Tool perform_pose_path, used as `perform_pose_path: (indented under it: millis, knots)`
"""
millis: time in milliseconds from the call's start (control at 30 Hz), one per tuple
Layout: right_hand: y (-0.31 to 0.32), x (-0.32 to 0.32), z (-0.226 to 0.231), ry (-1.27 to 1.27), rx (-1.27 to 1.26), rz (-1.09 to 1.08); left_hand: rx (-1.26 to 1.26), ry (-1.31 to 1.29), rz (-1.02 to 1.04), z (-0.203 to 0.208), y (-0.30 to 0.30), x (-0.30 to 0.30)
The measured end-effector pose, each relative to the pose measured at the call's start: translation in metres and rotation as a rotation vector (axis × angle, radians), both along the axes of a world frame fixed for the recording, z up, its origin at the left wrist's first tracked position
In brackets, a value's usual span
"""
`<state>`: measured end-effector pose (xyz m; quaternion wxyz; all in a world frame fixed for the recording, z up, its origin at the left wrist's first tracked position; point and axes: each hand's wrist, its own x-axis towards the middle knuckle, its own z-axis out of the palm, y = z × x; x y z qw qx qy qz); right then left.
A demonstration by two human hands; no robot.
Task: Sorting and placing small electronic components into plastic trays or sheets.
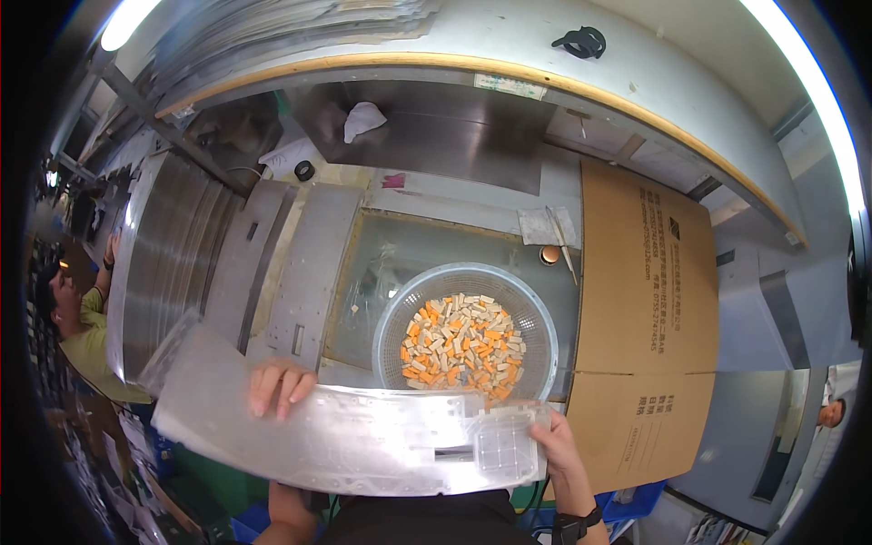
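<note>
A long, shiny silver metal panel (363, 436) lies across in front of me, held up by both hands. Over its far edge hook the fingers of my left hand (280, 389), whose palm is hidden behind the panel. My right hand (560, 454) grips the panel's right end, thumb on the upper face. Close to that hand, a squarish, grid-marked section (504, 445) shows on the panel. Just beyond the panel stands a round blue-grey plastic basket (389, 313), its near rim partly covered. Many small orange and beige blocks (463, 341) fill the bottom of the basket.
Flattened brown cardboard (649, 300) covers the bench at right. Beside it lie tweezers (560, 238) and a small copper-coloured round item (549, 255). Stacked metal sheets (173, 263) stand at left, near another person (86, 327). A shelf (436, 56) spans the back.
</note>
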<state>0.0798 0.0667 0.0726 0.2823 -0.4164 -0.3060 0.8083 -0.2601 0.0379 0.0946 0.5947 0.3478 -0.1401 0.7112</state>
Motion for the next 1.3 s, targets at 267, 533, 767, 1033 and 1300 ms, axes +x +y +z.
perform_pose_path:
  millis: [267,533,767,1033,1300]
  knots:
    - [0.000,0.009,-0.027,0.364,-0.239,-0.045,0.299,0.048,-0.139,0.029,0.021,-0.009]
    - [0.006,-0.001,-0.032,0.510,-0.122,-0.044,0.267,0.110,-0.102,0.041,0.021,-0.007]
    - [0.018,-0.015,-0.011,0.267,0.039,0.068,0.233,0.145,-0.130,0.043,0.020,-0.009]
    - [0.016,-0.023,-0.024,-0.030,0.066,-0.016,0.116,0.117,-0.027,0.059,0.021,0.007]
    - [0.018,-0.038,-0.008,0.068,-0.069,-0.180,0.125,0.089,-0.010,0.055,0.015,0.003]
